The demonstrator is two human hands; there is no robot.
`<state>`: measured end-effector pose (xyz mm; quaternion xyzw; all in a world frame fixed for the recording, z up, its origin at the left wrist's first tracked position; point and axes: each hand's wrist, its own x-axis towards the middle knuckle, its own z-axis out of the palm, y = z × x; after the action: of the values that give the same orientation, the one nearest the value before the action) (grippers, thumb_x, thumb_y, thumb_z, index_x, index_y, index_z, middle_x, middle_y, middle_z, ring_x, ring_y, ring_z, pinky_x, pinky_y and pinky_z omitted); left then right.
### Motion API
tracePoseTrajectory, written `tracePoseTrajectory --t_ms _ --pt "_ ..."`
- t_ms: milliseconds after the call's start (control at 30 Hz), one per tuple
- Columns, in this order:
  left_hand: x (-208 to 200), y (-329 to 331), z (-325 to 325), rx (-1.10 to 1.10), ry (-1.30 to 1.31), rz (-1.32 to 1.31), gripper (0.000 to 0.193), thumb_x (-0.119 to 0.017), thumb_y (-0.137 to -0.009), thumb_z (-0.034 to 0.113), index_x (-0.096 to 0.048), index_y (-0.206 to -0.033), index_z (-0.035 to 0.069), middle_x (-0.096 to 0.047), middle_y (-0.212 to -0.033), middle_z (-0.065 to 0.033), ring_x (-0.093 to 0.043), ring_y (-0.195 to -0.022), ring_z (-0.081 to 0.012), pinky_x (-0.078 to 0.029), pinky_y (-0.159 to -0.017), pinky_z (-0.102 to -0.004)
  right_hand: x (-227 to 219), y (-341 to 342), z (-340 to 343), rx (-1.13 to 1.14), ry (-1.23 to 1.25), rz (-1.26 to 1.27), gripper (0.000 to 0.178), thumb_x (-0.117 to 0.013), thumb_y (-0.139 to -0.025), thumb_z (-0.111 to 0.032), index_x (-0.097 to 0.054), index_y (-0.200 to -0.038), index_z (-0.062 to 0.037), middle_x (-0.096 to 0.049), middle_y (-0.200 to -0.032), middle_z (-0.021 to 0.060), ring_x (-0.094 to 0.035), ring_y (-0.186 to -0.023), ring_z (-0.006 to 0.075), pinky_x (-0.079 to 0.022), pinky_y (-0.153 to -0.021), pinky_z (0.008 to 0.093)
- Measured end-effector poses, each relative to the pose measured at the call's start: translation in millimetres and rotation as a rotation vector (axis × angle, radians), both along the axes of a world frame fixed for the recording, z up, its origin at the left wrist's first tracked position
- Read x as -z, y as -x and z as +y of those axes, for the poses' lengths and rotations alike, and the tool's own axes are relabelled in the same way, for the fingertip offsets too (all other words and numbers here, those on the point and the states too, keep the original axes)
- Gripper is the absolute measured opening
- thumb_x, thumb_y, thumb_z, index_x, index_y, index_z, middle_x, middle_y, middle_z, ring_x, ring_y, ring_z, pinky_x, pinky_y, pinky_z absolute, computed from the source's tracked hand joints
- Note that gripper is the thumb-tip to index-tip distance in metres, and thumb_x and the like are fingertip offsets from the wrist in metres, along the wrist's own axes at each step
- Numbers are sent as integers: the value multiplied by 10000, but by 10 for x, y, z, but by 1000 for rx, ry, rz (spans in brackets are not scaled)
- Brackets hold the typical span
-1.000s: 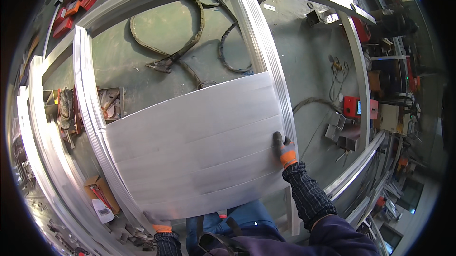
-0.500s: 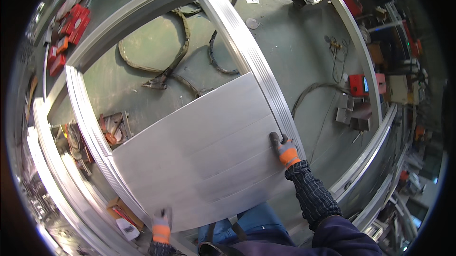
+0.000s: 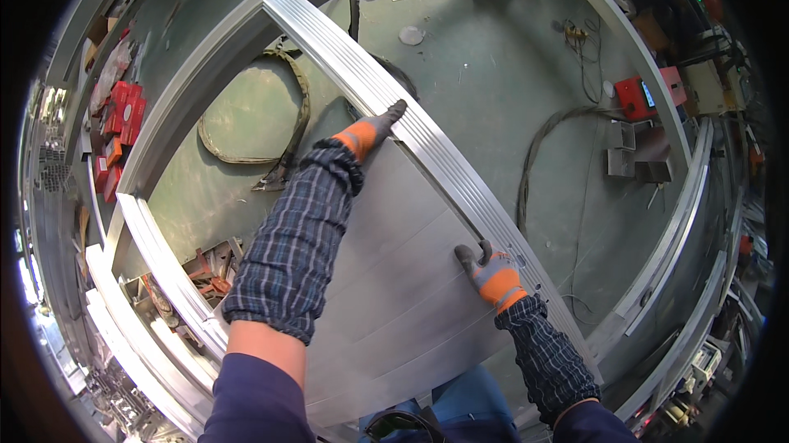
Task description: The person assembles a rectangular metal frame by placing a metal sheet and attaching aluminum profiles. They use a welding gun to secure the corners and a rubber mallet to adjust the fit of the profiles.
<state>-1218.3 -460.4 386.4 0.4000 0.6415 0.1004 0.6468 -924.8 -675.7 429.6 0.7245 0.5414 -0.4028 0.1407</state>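
A light grey sheet panel (image 3: 378, 279) with faint seams lies inside an aluminium frame, its right edge along a ribbed rail (image 3: 448, 159). A dark gap runs between the panel and the upper part of that rail. My left hand (image 3: 378, 129), in a grey glove with an orange cuff, reaches across the panel and is closed over the rail near the panel's far corner. Lower down, my right hand (image 3: 495, 272), gloved alike, rests at the seam between panel and rail. Its thumb lies on the panel side, apart from the fingers. The left fingers' undersides are hidden.
A thick cable loop (image 3: 205, 135) lies on the green floor inside the frame. Red boxes (image 3: 123, 114) stand at the far left. On the right are a red machine with a screen (image 3: 637, 98), a dark cable (image 3: 526, 163) and metal profile pieces (image 3: 625, 155).
My left hand has gone from the panel's near left corner up to the ribbed rail. My right hand stays at the panel's right edge. The whole view has shifted.
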Motion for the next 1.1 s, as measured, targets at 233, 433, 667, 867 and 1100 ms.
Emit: tracePoseTrajectory --t_ms 233,433,667,867,1100 --pt "-53 26 -143 204 -136 -121 831 -841 -812 607 -668 -1317 -31 -705 -1246 -182 -651 -1159 -277 -505 -1015 -370 223 -101 -32 -66 85 -31 928 -436 -970 -770 -559 -1438 22 -710 -1252 273 -670 -1188 442 -491 -1053 490" --pt "304 210 -298 257 -282 75 906 -901 -796 495 -542 -1438 -34 -656 -1334 -205 -620 -1219 -294 -487 -1059 -382 252 -40 32 -49 110 -20 925 -428 -978 -764 -528 -1472 12 -658 -1368 266 -622 -1286 413 -456 -1105 471" --pt "431 174 -422 121 -328 3 1011 -890 -818 476 -420 -1560 -24 -608 -1445 -197 -575 -1326 -296 -457 -1114 -379 237 -77 -25 -11 120 17 878 -535 -972 -675 -484 -1499 26 -610 -1420 266 -584 -1325 408 -444 -1121 456" --pt "651 218 -443 119 -384 -20 1042 -875 -826 500 -378 -1599 9 -591 -1479 -207 -566 -1354 -317 -457 -1118 -390 290 -241 -217 49 -52 254 835 -678 -942 -523 -445 -1537 15 -574 -1446 285 -545 -1355 436 -428 -1139 467" --pt "566 192 -429 128 -392 5 1049 -873 -830 498 -368 -1602 -2 -601 -1470 -221 -583 -1340 -318 -492 -1081 -388 175 -357 -351 -231 -473 422 734 -768 -880 -299 -506 -1487 19 -572 -1408 263 -550 -1302 473 -433 -1127 513"
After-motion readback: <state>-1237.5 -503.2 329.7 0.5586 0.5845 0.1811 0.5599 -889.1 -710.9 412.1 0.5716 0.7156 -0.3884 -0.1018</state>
